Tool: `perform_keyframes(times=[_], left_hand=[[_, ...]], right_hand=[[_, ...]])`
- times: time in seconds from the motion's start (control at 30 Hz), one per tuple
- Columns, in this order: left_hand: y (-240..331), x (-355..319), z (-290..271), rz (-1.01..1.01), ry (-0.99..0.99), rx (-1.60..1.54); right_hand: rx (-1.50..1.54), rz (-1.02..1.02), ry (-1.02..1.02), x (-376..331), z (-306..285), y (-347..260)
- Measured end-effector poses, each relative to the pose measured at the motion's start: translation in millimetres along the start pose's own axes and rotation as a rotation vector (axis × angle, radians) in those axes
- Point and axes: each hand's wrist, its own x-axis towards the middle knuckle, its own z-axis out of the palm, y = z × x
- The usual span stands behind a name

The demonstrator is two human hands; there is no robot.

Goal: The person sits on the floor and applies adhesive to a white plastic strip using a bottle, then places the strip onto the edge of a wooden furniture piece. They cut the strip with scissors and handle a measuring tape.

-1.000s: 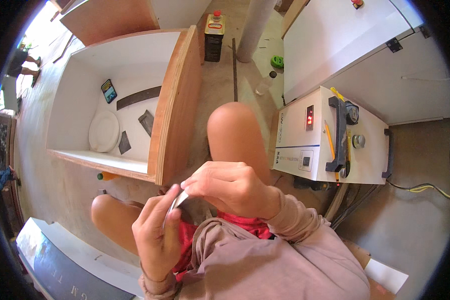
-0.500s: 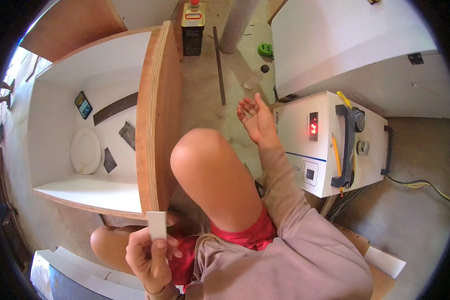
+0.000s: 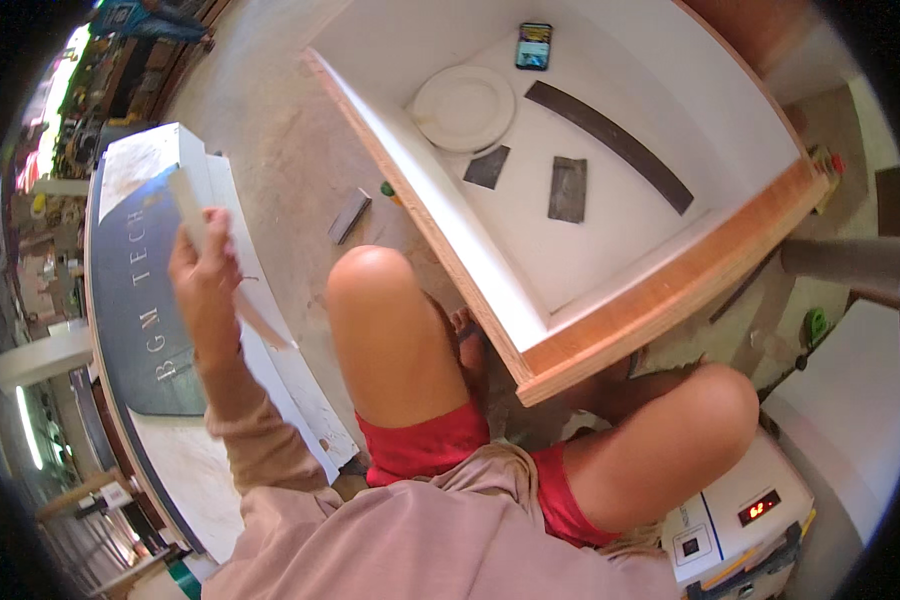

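Observation:
My left hand (image 3: 206, 285) is raised at the left, its fingers closed around a pale flat strip (image 3: 189, 207). The strip sticks up above the fist, and its lower end comes out below, slanting down to the right. Behind that hand lies a long panel (image 3: 155, 290) with a dark lettered face and white sides. My right hand is out of view. Ahead, to the right, stands an open wooden box (image 3: 660, 310), white inside. In it are a round white plate (image 3: 464, 108), a phone (image 3: 533, 47), a dark curved strip (image 3: 610, 143) and two dark flat pieces (image 3: 568, 190).
A grey rectangular block (image 3: 350, 216) lies on the floor between panel and box. At the lower right is a white machine (image 3: 740, 530) with a red display. A green tape measure (image 3: 816, 325) and a grey post (image 3: 840, 266) are beyond. Another person (image 3: 155, 20) is far off, upper left.
My view has swung to the left, so the box now sits ahead and right. The left hand has risen with the pale strip. My right hand, open before, has left the picture.

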Motion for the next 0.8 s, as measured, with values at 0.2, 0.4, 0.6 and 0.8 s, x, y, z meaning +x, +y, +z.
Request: perform_keyframes(times=[0.2, 0.4, 0.6, 0.8], left_hand=[[-178, 55, 95, -0.21, -0.275, 0.245], [-250, 65, 189, 0.068, -0.438, 0.387], [-254, 63, 187, 0.159, -0.352, 0.419], [-136, 61, 75, 0.534, -0.206, 0.428]], right_hand=[[-0.121, -0.149, -0.002, -82, -5, -15], [-0.25, -0.325, -0.077, -193, 18, -23], [-0.353, -0.54, -0.287, -295, 55, -37], [-0.476, -0.497, -1.002, -403, 106, 0]])
